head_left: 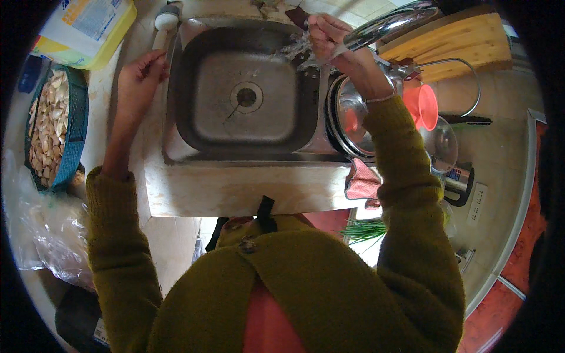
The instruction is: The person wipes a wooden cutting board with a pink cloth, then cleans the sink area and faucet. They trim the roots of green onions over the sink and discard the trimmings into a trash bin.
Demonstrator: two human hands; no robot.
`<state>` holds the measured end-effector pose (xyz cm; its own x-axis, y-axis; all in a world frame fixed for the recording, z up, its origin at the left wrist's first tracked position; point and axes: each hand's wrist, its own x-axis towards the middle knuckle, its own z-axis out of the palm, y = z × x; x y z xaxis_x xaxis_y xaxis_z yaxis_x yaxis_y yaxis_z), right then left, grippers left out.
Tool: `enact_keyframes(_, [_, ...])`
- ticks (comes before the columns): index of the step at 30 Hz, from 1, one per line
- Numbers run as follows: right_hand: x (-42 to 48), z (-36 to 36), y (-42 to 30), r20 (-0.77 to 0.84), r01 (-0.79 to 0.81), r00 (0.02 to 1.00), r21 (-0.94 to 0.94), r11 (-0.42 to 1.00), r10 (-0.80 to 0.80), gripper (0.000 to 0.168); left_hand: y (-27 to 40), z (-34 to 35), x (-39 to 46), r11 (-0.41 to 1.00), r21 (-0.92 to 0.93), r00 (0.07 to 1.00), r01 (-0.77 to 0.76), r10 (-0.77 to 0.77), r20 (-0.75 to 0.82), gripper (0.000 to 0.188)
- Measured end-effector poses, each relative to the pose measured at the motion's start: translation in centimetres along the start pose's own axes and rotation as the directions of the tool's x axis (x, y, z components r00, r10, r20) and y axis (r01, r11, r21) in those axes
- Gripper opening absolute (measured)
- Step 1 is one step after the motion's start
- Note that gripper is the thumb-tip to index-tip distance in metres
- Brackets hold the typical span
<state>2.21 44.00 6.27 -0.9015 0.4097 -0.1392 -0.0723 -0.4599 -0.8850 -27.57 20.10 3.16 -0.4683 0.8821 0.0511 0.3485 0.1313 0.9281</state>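
Over the back right corner of the steel sink (245,119), my right hand (329,37) is curled beneath the chrome faucet (390,26). Water runs over it and splashes to the left. A dark reddish-brown object (297,17) juts out from its fingers; the rest of it is hidden. My left hand (143,70), loosely curled, hovers by the sink's left rim. Just beyond its fingertips lies a white brush-like tool (167,22) with a grey end. Whether the fingers touch its handle is not visible.
Stacked metal bowls (342,119) and a red plastic cup (421,106) crowd the sink's right side, before a wooden cutting board (454,44). A pink cloth (363,181) hangs at the counter edge. Leftward are a garlic-filled basket (73,141), a large jug (88,31) and plastic bags (53,234).
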Motion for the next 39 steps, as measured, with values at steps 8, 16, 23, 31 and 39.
enact_keyframes(8, [-3.8,-2.9,2.9,0.155,0.183,0.983,-0.871,-0.456,0.098,0.026,1.1,0.1,-0.7,0.981,0.182,0.997,-0.062,0.068,-0.027,0.022])
enact_keyframes(16, [-4.8,-5.1,0.9,0.235,0.263,0.965,-0.887,-0.379,0.12,0.021,1.0,0.8,-0.6,0.962,0.232,0.986,-0.146,0.16,-0.041,0.02])
enact_keyframes(23, [-4.5,-4.0,1.1,0.068,-0.029,0.982,-0.865,-0.5,-0.174,0.037,1.4,0.6,-0.7,0.893,0.42,0.984,-0.163,0.179,0.0,0.023])
enact_keyframes(31, [-3.9,-1.4,15.6,0.053,0.062,0.998,-0.962,-0.265,0.041,0.045,2.0,1.0,-1.0,0.849,0.487,0.973,-0.206,0.232,0.008,0.021])
enact_keyframes(39, [5.0,-9.4,26.3,-0.156,-0.185,0.981,-0.932,-0.311,-0.116,0.043,2.2,0.9,-1.0,0.81,0.522,0.962,-0.267,0.256,0.096,0.022])
